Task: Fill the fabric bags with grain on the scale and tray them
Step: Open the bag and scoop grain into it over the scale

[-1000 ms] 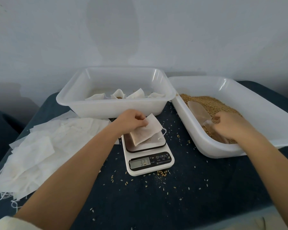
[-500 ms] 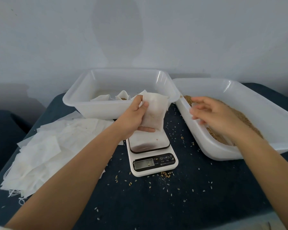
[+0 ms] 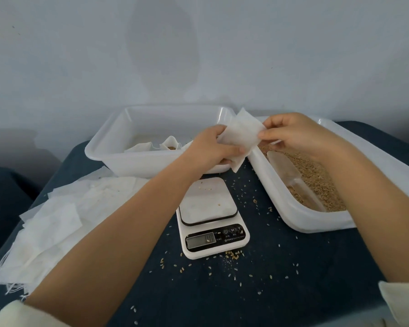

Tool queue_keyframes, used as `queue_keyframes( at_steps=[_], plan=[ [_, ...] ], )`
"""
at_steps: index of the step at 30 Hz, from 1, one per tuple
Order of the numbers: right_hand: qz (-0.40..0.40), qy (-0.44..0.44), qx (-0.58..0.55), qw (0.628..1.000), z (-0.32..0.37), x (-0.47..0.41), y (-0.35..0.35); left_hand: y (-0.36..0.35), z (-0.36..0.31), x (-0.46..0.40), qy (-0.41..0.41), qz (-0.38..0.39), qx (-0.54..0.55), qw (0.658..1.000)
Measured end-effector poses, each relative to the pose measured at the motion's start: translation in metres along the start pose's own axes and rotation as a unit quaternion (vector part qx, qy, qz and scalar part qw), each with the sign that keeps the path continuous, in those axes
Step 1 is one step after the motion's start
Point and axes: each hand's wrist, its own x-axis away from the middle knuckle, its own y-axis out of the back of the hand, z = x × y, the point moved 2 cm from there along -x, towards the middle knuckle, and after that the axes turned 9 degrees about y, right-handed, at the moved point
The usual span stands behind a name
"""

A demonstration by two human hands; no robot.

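A white fabric bag (image 3: 242, 135) is held in the air between both hands, above the gap between the two tubs. My left hand (image 3: 210, 149) grips its lower left edge. My right hand (image 3: 293, 133) pinches its right edge. Below them the white kitchen scale (image 3: 210, 215) stands with a bare platform carrying a few grains. The right tub (image 3: 291, 208) holds brown grain (image 3: 316, 175) and a clear plastic scoop (image 3: 291, 178) lying in it. The back tub (image 3: 118, 147) holds filled bags (image 3: 168, 146).
A pile of flat empty white bags (image 3: 52, 220) lies on the dark blue table at the left. Loose grains (image 3: 232, 254) are scattered on the cloth around the scale. A pale wall stands close behind the tubs.
My left hand lifted the bag off the scale and raised it to the right. My right hand left the scoop in the grain and came up to pinch the bag's right edge.
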Motion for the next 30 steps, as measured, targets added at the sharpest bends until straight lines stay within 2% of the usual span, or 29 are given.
queue_keyframes(
  at_steps=[3,7,16,19,30],
  plan=[
    [-0.012,-0.008,-0.005,1.000,-0.006,0.006,0.018,-0.018,-0.017,-0.012,-0.013,0.020,-0.081,0.996],
    [-0.015,-0.020,0.034,0.999,-0.017,0.012,0.029,-0.044,-0.033,-0.031,-0.021,0.041,-0.248,0.968],
    [-0.013,-0.125,0.094,0.988,-0.053,0.030,0.043,-0.081,-0.046,-0.051,-0.079,0.071,-0.500,0.859],
    [-0.012,-0.133,0.081,0.988,-0.061,0.032,0.042,-0.086,-0.046,-0.053,-0.091,0.074,-0.544,0.831],
    [0.005,-0.143,0.093,0.985,-0.061,0.037,0.030,-0.084,-0.060,-0.053,-0.083,0.078,-0.626,0.771]
  ],
)
